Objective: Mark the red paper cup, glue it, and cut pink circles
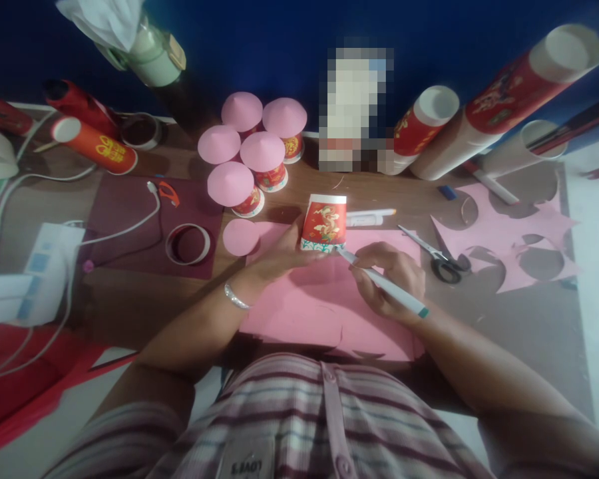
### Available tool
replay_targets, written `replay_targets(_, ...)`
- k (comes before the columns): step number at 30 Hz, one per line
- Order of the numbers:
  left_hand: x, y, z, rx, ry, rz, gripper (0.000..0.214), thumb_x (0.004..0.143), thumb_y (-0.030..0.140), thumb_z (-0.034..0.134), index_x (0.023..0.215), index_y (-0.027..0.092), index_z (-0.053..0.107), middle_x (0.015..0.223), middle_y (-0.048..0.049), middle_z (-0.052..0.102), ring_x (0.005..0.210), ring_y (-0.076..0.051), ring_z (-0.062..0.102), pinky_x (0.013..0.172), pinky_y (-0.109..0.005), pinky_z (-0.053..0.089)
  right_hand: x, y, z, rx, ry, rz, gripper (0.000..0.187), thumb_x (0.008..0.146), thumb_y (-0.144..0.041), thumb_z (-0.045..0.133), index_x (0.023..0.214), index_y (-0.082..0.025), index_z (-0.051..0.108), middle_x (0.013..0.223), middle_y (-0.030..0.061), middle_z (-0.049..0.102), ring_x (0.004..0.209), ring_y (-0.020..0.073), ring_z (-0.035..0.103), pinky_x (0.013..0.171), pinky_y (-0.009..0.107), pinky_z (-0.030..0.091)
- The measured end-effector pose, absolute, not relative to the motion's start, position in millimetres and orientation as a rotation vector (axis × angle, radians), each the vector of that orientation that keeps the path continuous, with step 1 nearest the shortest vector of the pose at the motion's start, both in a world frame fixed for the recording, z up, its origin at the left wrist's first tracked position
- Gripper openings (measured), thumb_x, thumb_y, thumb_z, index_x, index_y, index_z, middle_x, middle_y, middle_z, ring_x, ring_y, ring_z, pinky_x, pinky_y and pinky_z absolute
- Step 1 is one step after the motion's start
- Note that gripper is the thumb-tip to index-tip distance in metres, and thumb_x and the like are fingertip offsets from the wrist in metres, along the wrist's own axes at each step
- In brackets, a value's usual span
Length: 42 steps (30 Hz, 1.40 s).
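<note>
My left hand grips a red paper cup with a gold pattern and a white band at its top. Green curved marks run along the cup's lower band. In my right hand is a white marker with a green end, its tip touching or very near that lower band. Pink paper lies beneath both hands. A pink paper disc rests just left of my left hand. Another marker lies behind the cup.
Several red cups topped with pink paper cones stand at the back left. Scissors and cut pink paper scraps lie to the right. A tape roll and a white cable are on the left. Tall red-and-white cup stacks stand at the back right.
</note>
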<state>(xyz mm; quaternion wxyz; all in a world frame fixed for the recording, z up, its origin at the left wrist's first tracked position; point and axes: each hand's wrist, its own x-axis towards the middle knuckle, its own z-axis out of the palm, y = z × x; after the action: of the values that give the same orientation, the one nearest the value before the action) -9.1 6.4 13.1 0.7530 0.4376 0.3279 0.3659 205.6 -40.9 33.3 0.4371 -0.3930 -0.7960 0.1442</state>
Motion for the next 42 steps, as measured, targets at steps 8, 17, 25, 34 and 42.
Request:
replay_targets(8, -8.4, 6.7, 10.3, 0.967, 0.718, 0.79, 0.056, 0.076, 0.031, 0.088, 0.124, 0.025, 0.061, 0.115, -0.0046, 0.071, 0.11, -0.023, 0.067, 0.097, -0.038, 0.053, 205.0, -39.2, 31.0, -0.948, -1.966, 0.375, 0.016, 0.092, -0.017, 0.064, 0.106, -0.025, 0.059, 0.084, 0.0016, 0.073, 0.073, 0.017, 0.073, 0.066, 0.029, 0.059)
replay_targets(17, -8.3, 5.8, 11.0, 0.97, 0.655, 0.793, 0.053, 0.079, 0.03, 0.086, 0.125, 0.023, 0.06, 0.107, -0.006, 0.076, 0.102, -0.024, 0.073, 0.095, -0.04, 0.055, 202.7, -38.9, 35.2, -0.912, -1.982, 0.372, 0.016, 0.091, -0.015, 0.062, 0.102, -0.025, 0.057, 0.079, -0.0002, 0.071, 0.068, 0.0157, 0.072, 0.061, 0.028, 0.059)
replay_targets(25, -7.9, 7.6, 14.3, 0.977, 0.684, 0.771, 0.054, 0.076, 0.034, 0.088, 0.121, 0.022, 0.06, 0.111, -0.0075, 0.075, 0.102, -0.025, 0.072, 0.094, -0.041, 0.055, 202.4, -39.0, 36.9, -0.911, -1.989, 0.377, 0.016, 0.09, -0.014, 0.062, 0.101, -0.025, 0.056, 0.078, -0.0005, 0.071, 0.067, 0.0146, 0.072, 0.06, 0.026, 0.06)
replay_targets(34, -9.3, 6.9, 12.6, 0.999, 0.696, 0.796, 0.054, 0.078, 0.031, 0.087, 0.124, 0.023, 0.059, 0.111, -0.0053, 0.075, 0.105, -0.024, 0.072, 0.093, -0.038, 0.055, 202.7, -38.1, 34.9, -0.886, -1.98, 0.395, 0.014, 0.091, -0.014, 0.061, 0.1, -0.024, 0.057, 0.078, 0.0, 0.071, 0.067, 0.0146, 0.072, 0.061, 0.026, 0.06)
replay_targets(42, -8.1, 7.1, 17.2, 1.007, 0.697, 0.801, 0.061, 0.077, 0.035, 0.087, 0.13, 0.023, 0.059, 0.11, -0.0058, 0.075, 0.103, -0.024, 0.072, 0.095, -0.04, 0.056, 203.9, -36.8, 34.2, -0.873, -1.982, 0.382, 0.014, 0.091, -0.015, 0.062, 0.101, -0.024, 0.058, 0.078, 0.0011, 0.072, 0.068, 0.0159, 0.073, 0.061, 0.027, 0.061)
